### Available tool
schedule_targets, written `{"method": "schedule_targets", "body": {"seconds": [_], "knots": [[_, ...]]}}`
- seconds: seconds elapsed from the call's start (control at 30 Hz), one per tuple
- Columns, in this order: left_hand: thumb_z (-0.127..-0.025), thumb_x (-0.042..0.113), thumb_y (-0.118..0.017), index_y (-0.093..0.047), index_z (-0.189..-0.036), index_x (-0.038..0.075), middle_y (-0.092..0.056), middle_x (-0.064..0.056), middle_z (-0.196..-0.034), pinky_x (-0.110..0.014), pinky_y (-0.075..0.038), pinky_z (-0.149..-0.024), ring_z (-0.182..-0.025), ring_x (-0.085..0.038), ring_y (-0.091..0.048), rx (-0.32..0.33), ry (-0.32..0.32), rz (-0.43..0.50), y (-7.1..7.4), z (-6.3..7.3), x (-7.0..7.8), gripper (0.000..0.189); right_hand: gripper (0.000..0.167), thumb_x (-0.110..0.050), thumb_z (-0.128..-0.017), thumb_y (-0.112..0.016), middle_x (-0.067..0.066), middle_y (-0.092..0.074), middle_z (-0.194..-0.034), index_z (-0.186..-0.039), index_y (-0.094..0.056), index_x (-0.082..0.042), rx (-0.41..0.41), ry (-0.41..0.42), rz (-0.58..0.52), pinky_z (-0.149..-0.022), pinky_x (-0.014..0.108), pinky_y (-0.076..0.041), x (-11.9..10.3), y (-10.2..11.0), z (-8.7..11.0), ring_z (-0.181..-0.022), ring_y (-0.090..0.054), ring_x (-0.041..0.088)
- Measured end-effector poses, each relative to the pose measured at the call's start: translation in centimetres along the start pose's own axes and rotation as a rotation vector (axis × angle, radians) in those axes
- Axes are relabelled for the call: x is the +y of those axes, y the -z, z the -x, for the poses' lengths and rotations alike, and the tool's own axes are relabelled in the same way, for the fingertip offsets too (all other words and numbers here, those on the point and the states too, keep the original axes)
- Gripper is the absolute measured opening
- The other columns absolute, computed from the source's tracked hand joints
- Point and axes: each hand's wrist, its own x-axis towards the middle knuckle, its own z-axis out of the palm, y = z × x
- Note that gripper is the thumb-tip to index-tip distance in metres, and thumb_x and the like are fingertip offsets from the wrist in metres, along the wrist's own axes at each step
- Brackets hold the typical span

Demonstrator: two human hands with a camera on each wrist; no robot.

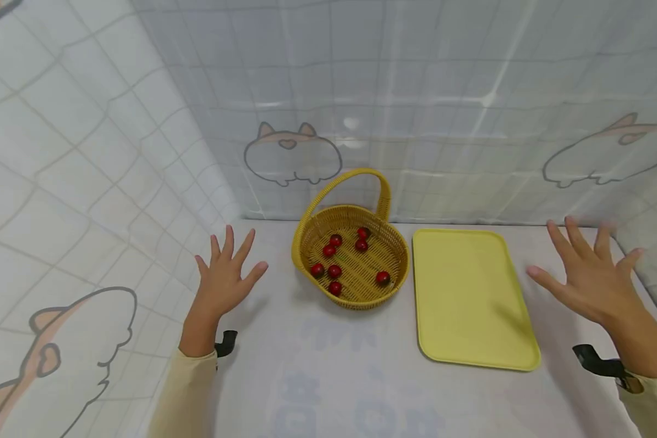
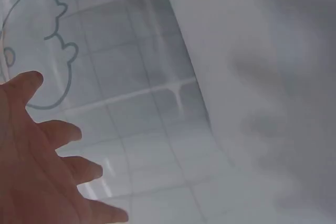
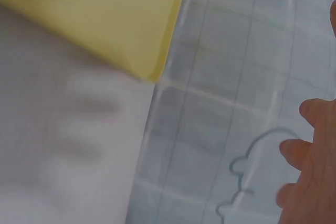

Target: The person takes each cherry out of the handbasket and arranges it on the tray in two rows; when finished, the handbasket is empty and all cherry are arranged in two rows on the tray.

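In the head view a yellow woven basket (image 1: 356,302) with a tall arched handle stands near the back of the table. Several dark red cherry-like fruits (image 1: 334,271) lie scattered inside it. To its right is a flat yellow tray (image 1: 471,298) with a raised rim, bare on top. My left hand (image 1: 222,283) is held above the table left of the basket, fingers spread and straight, holding nothing. Right of the tray my right hand (image 1: 597,280) is likewise spread wide and holds nothing. Both wrist views show the outstretched fingers against the tiled backdrop.
The white table (image 1: 350,365) carries faint printed lettering. A tile-patterned curtain (image 1: 443,121) with cartoon animals rises close behind the basket and tray. Similar sheeting (image 1: 87,201) flanks the left side, near my left arm, and more borders the right edge.
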Motion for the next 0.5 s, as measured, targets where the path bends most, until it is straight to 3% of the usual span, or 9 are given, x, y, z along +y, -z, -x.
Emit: {"method": "schedule_targets", "body": {"seconds": [0.07, 0.13, 0.27, 0.4, 0.5], "knots": [[-0.101, 0.063, -0.043, -0.012, -0.163, 0.040, 0.005, -0.013, -0.172, -0.088, 0.003, -0.104, -0.154, -0.052, 0.011, -0.009, -0.001, 0.113, -0.4, -0.5, 0.2, 0.073, 0.091, -0.056, -0.101, -0.051, 0.016, 0.009, -0.170, -0.165, 0.004, -0.021, -0.001, 0.034, -0.067, -0.097, 0.089, 0.014, -0.5, -0.1, -0.4, -0.147, 0.023, 0.057], [-0.104, 0.059, -0.042, -0.015, -0.163, 0.038, 0.001, -0.011, -0.172, -0.085, 0.002, -0.108, -0.156, -0.049, 0.009, -0.007, -0.004, 0.234, -0.8, -1.0, 0.4, 0.068, 0.087, -0.051, -0.103, -0.051, 0.015, 0.004, -0.172, -0.165, 0.002, -0.022, -0.027, 0.057, -0.130, -0.100, 0.090, 0.001, -1.2, 0.0, -0.9, -0.151, 0.015, 0.055], [-0.108, 0.047, -0.042, -0.025, -0.163, 0.032, -0.013, -0.008, -0.172, -0.072, -0.008, -0.120, -0.158, -0.041, -0.008, 0.018, -0.035, 0.428, -2.0, -2.1, 0.6, 0.059, 0.082, -0.049, -0.104, -0.049, 0.019, -0.007, -0.171, -0.166, 0.000, -0.025, -0.107, 0.070, -0.210, -0.096, 0.087, -0.020, -3.2, 0.3, -2.1, -0.155, -0.003, 0.052], [-0.110, 0.042, -0.039, -0.033, -0.161, 0.027, -0.030, -0.004, -0.168, -0.058, -0.021, -0.124, -0.156, -0.032, -0.026, 0.049, -0.049, 0.574, -3.4, -3.0, 0.6, 0.053, 0.078, -0.048, -0.104, -0.050, 0.026, -0.021, -0.167, -0.166, -0.009, -0.024, -0.141, 0.105, -0.273, -0.102, 0.081, -0.024, -5.3, 0.7, -3.5, -0.148, -0.023, 0.056], [-0.111, 0.041, -0.034, -0.036, -0.159, 0.030, -0.032, 0.002, -0.167, -0.057, -0.030, -0.121, -0.154, -0.031, -0.031, 0.034, -0.020, 0.741, -4.4, -3.4, 0.9, 0.049, 0.074, -0.045, -0.104, -0.052, 0.025, -0.029, -0.164, -0.165, -0.017, -0.021, -0.136, 0.154, -0.321, -0.106, 0.077, -0.025, -6.8, 0.8, -4.5, -0.144, -0.031, 0.057]]}}
